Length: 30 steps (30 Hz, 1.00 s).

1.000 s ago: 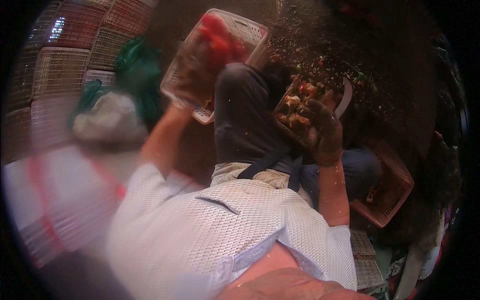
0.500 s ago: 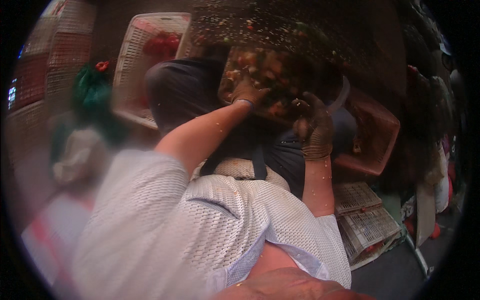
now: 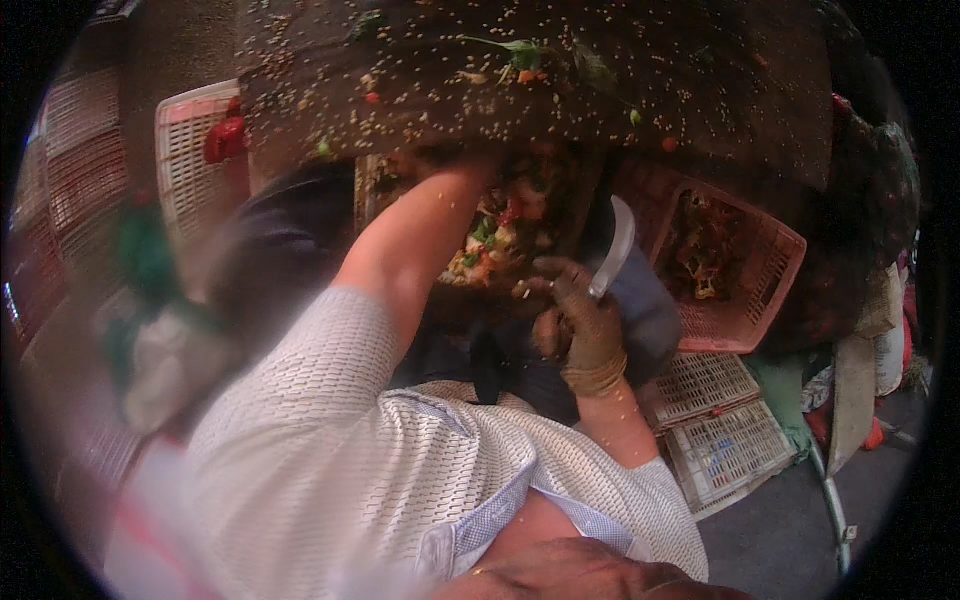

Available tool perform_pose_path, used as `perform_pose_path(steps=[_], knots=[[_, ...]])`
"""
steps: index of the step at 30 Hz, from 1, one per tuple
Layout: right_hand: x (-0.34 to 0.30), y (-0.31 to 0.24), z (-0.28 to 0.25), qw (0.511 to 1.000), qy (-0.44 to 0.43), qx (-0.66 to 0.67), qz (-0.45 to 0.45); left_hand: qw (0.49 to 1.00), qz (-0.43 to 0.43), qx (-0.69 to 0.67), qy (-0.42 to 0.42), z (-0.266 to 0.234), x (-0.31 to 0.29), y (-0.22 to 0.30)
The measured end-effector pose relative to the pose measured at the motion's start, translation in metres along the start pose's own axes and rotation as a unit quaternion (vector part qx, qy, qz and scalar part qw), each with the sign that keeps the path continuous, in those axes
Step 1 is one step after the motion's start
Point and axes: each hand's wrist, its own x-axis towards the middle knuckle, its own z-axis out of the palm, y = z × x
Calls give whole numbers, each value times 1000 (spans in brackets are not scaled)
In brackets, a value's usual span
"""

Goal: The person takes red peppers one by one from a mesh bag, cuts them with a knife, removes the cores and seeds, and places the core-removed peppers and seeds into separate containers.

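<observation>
"Right hand (image 3: 585,332), from your screen?"
"I have its fingers curled around the curved knife (image 3: 622,246), beside the bin of vegetable bits (image 3: 366,195)."
"Left hand?"
"Forearm (image 3: 430,225) over the bin, hand hidden by the counter (image 3: 560,105); I can't tell its fingers."

Left hand out of sight at a brown board's (image 3: 700,75) edge.
The gloved right hand (image 3: 583,325) conceals the curved knife's (image 3: 619,243) handle; the board hides part of a pale crate (image 3: 182,172); a whitish bundle (image 3: 172,365) blurs at left; scattered specks (image 3: 372,98) are too small to identify.
</observation>
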Motion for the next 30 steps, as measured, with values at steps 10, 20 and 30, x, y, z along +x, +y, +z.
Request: perform_pose_path(steps=[10,20,30], knots=[[9,-8,16,999,38,-36,9,992,98,-71,-46,-1,5,-37],[-4,4,2,993,14,20,-114,901,432,27,-6,-92,-157,21],[-5,6,-23,985,30,-59,-157,966,249,62,1,-138,-32,6]])
